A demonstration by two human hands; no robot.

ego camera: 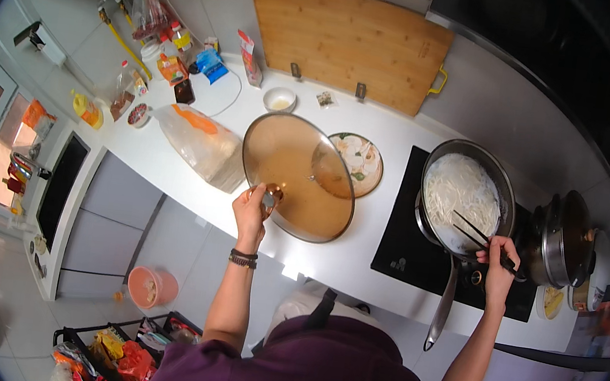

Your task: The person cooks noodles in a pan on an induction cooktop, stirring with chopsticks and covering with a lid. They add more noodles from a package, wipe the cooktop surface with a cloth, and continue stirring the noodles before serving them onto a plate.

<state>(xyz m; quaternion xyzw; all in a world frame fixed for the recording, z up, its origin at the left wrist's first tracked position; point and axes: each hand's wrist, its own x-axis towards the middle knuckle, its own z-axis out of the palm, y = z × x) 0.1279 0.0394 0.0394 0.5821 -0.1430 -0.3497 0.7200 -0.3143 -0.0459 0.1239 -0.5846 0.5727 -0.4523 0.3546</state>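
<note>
My left hand (251, 215) grips the knob of a large glass pot lid (301, 173), which is tilted above the white counter. Through the glass, part of a patterned plate (367, 169) with pale sliced food shows. My right hand (499, 268) holds a pair of black chopsticks (471, 228), their tips over the wok. Pale noodles (462, 190) lie in white, cloudy liquid inside the dark wok (511, 187). Its long metal handle (443, 310) points toward me over the front of the black cooktop (400, 225).
A bamboo cutting board (351, 45) leans against the wall. Left of the lid lie a plastic bag (202, 146) and a small white bowl (279, 99). Stacked pots (558, 244) stand right of the wok. A pink bucket (152, 287) and a black rack (110, 338) are on the floor.
</note>
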